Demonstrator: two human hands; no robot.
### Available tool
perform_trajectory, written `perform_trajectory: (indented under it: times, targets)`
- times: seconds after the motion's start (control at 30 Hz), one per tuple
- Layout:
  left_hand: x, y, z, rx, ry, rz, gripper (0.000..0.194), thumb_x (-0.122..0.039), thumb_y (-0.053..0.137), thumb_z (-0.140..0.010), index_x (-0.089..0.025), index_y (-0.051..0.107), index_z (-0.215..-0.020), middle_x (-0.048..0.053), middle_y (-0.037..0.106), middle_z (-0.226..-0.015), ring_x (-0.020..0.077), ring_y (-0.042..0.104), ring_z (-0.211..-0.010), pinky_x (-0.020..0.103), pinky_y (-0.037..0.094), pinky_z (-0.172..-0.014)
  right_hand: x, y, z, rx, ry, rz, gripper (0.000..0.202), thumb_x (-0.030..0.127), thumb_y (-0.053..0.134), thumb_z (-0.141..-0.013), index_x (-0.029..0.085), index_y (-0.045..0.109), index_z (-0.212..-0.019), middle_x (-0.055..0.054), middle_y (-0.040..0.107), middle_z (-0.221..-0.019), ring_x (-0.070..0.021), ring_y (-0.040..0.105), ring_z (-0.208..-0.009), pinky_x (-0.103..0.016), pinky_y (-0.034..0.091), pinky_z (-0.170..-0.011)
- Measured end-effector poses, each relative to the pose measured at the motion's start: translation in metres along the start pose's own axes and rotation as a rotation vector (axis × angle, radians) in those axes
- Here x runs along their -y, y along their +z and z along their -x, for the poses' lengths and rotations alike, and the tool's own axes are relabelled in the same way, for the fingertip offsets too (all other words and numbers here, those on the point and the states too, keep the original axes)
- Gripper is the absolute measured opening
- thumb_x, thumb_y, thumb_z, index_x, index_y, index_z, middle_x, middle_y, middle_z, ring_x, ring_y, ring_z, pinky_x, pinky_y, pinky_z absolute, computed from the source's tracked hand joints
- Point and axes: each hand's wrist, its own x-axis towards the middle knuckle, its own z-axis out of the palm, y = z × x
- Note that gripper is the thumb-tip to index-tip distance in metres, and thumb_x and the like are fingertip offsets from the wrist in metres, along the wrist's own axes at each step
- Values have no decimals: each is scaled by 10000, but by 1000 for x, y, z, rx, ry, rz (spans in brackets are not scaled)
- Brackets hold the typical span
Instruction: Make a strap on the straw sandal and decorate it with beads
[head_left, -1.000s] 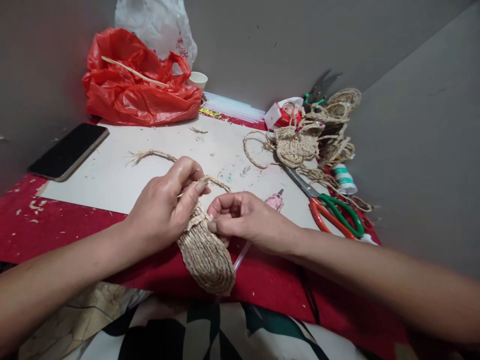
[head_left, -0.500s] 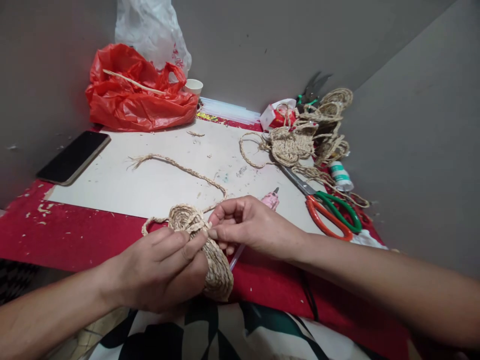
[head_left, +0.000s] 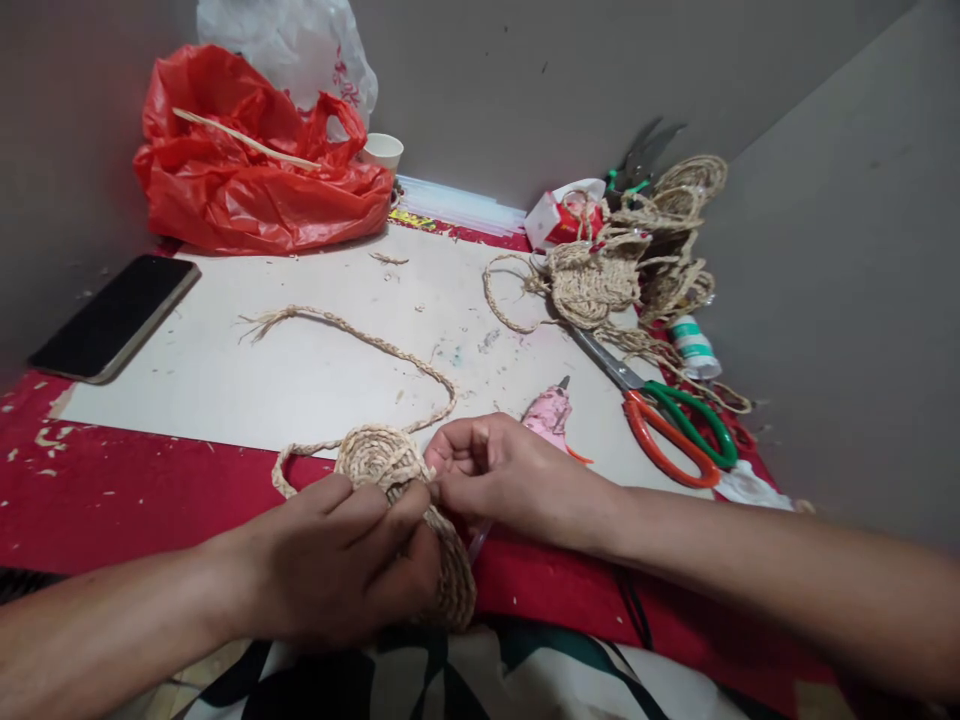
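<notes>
A coiled piece of braided straw cord (head_left: 373, 452) lies near the table's front edge, with a second ridged part of it bulging out below my hands. My left hand (head_left: 352, 555) is closed on this coiled piece from the left, fingers bent over its middle. From the right, my right hand (head_left: 487, 470) pinches at the piece's edge with thumb and forefinger; the exact bit between them is too small to make out. A loose braided tail (head_left: 382, 345) runs from the coil across the white board and ends in frayed strands.
A pink glue gun (head_left: 550, 412) lies just beyond my right hand. Scissors (head_left: 652, 420) with orange and green handles rest at right, beside woven straw pieces (head_left: 596, 282). A phone (head_left: 116, 315) and a red plastic bag (head_left: 255, 200) are at left on the white board (head_left: 225, 400).
The whole view has shifted slightly. My left hand has rolled further over the coiled piece, and its fingers are more curled. My right hand stays at the coil's edge.
</notes>
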Motion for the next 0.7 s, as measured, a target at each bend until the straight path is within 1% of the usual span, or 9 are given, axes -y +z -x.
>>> perform_trajectory:
  times: [0.13, 0.23, 0.37, 0.5, 0.6, 0.7]
  targets:
    - [0, 1, -1, -29, -10, 18, 164, -204, 521, -838, -186, 574, -993, 106, 706, -1035, 205, 548, -732, 347, 404, -623, -3, 2, 0, 11, -2, -39, 109, 103, 588, -613, 162, 527, -681, 85, 514, -479, -33, 438, -418, -139, 336, -433]
    - [0, 3, 1, -61, -16, 25, 148, -216, 529, -840, -198, 577, -979, 94, 712, -1053, 197, 563, -728, 348, 416, -636, -3, 3, 1, 13, 4, -68, 110, 114, 606, -619, 162, 529, -681, 85, 522, -483, -33, 450, -423, -133, 337, -430]
    - [3, 3, 5, -92, -4, 31, 125, -225, 552, -837, -200, 583, -955, 97, 717, -1069, 185, 575, -718, 335, 421, -621, -6, 4, 3, 41, 22, -143, 134, 127, 639, -629, 173, 540, -707, 76, 565, -486, -55, 511, -431, -146, 406, -448]
    - [5, 3, 8, -138, 52, 42, 134, -236, 562, -844, -181, 601, -960, 118, 723, -1048, 187, 589, -720, 332, 424, -626, -9, 4, 4, 84, 57, -257, 218, 186, 740, -612, 161, 558, -728, 44, 625, -520, -76, 573, -451, -176, 494, -491]
    - [5, 5, 10, -168, 84, 37, 137, -245, 574, -844, -166, 618, -946, 124, 731, -1008, 186, 594, -700, 331, 418, -624, -12, 4, 5, 89, 64, -303, 266, 253, 783, -616, 143, 579, -746, 21, 645, -536, -80, 585, -441, -170, 500, -470]
    - [4, 7, 9, -196, 87, 41, 131, -247, 575, -845, -158, 625, -929, 124, 735, -983, 184, 598, -689, 331, 417, -630, -15, 5, 4, 62, 70, -313, 297, 294, 795, -625, 145, 586, -775, 16, 650, -526, -83, 581, -417, -166, 492, -442]
